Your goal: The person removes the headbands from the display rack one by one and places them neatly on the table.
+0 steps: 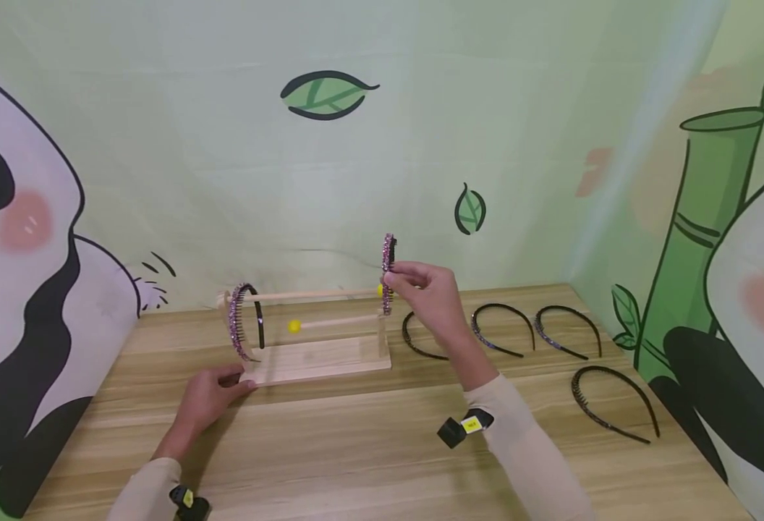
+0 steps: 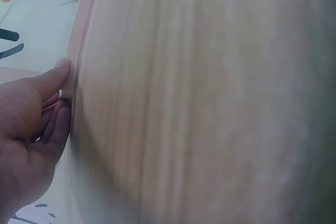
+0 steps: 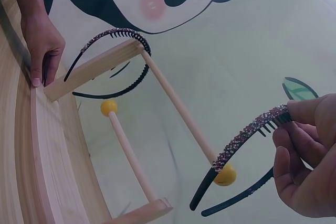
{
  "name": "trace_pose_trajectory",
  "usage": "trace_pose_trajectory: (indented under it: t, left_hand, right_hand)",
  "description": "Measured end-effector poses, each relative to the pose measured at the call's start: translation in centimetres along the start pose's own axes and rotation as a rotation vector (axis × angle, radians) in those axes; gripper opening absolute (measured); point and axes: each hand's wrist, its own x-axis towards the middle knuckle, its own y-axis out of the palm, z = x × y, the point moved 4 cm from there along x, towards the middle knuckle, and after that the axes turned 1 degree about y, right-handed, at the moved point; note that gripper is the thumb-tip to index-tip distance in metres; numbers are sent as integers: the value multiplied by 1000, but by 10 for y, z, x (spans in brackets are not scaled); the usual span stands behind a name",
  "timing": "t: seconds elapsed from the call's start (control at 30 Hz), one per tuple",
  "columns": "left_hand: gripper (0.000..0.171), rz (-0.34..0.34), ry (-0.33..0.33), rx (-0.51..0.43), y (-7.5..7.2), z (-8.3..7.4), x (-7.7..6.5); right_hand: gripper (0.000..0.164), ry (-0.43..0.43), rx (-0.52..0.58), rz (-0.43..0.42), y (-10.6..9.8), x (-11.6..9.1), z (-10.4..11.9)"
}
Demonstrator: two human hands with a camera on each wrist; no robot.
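Observation:
My right hand (image 1: 435, 297) pinches a glittery pink-and-black toothed headband (image 3: 249, 132) between thumb and fingers, near the right end of a wooden rack's upper rod. That end has a yellow ball (image 3: 226, 174), seen between the headband's two arms; I cannot tell whether the band encircles the rod. The thumb and fingers of my left hand (image 1: 205, 399) grip the front left corner of the rack's base (image 1: 323, 362). Another glittery headband (image 1: 235, 322) hangs at the upper rod's left end. A lower rod (image 3: 131, 156) ends in a second yellow ball (image 1: 294, 326).
Several more headbands lie on the wooden table to the right, among them one (image 1: 502, 352) beyond my right forearm and another (image 1: 610, 430) closer to the table's right edge. Behind stands a green backdrop (image 1: 226, 145) with pandas, leaves and bamboo.

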Motion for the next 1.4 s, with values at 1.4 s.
trace_pose_trajectory:
  t: [1.4]
  left_hand:
    - [51,13,-31,8,1,-1,0]
  right_hand:
    - [35,106,-5,-225,-56,-13,-34]
